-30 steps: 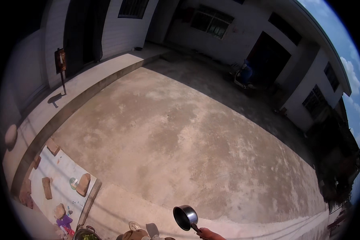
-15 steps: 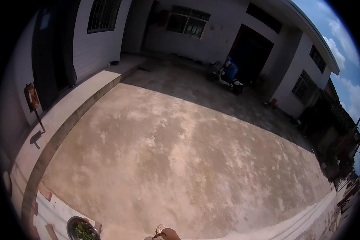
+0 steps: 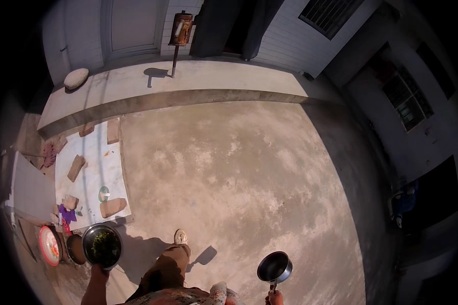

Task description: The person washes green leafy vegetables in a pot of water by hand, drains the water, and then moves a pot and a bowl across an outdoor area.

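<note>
I see my left hand (image 3: pixel 99 272) at the bottom left, clenched on the near rim of a round metal bowl (image 3: pixel 102 246) with dark green stuff inside. The bowl hangs low over the concrete yard (image 3: pixel 229 168), just beside the near edge of a white sheet (image 3: pixel 92 168) spread on the ground. My right hand (image 3: pixel 275 297) sits at the very bottom edge, mostly cut off, fingers wrapped round the handle of a small dark saucepan (image 3: pixel 275 267). The saucepan is held out level over bare concrete, open side up, well apart from the bowl; I can't tell if anything is in it. Between the two arms I see my leg in brown trousers (image 3: pixel 164 269) and a light shoe (image 3: pixel 180 237) stepping forward, with my shadow thrown to the left.

Left of the bowl, touching or nearly so, a darker pan (image 3: pixel 75 249) and a red-rimmed round tray (image 3: pixel 50 245) lie on the ground. Bricks (image 3: pixel 113 207) weigh down the sheet at several spots, and a small round green-and-white thing (image 3: pixel 104 192) lies near the closest brick. Purple cloth (image 3: pixel 66 213) sits at the sheet's left edge. Farther off a raised concrete step (image 3: pixel 188 81) runs along a white wall, with a pale stone (image 3: pixel 76 78) on it and a rusty box on a post (image 3: pixel 180 30) casting a shadow.
</note>
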`<state>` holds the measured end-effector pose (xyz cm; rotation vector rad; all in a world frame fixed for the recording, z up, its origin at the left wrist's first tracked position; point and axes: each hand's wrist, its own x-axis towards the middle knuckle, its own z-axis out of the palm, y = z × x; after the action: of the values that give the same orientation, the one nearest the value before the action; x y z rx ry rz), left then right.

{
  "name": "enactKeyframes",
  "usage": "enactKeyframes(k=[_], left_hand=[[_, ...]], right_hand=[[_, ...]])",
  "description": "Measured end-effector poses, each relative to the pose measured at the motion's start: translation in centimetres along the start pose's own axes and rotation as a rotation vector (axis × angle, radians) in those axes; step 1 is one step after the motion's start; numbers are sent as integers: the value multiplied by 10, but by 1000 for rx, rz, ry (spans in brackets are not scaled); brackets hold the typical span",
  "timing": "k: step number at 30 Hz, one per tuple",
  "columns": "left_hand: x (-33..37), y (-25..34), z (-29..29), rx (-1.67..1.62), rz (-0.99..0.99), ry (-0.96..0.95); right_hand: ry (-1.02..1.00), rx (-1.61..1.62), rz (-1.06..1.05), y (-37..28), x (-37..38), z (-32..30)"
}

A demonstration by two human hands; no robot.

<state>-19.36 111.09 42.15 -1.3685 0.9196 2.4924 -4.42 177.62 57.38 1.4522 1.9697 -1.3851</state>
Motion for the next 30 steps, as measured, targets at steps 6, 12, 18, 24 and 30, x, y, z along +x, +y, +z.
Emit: enactKeyframes(k=[6, 12, 18, 24, 30], left_hand=[[86, -52, 137, -19, -68, 68], [170, -77, 331, 44, -189, -143], [172, -130, 501, 215, -152, -195], [160, -143, 534, -127, -57, -104], [209, -138, 567, -114, 52, 76]], right_hand=[[-230, -46, -126, -135, 75, 54], [-417, -100, -232, -270, 163, 82], [-423, -156, -261, -380, 284, 32], [-491, -230, -307, -511, 377, -1], [-461, -255, -362, -653, 480, -28]])
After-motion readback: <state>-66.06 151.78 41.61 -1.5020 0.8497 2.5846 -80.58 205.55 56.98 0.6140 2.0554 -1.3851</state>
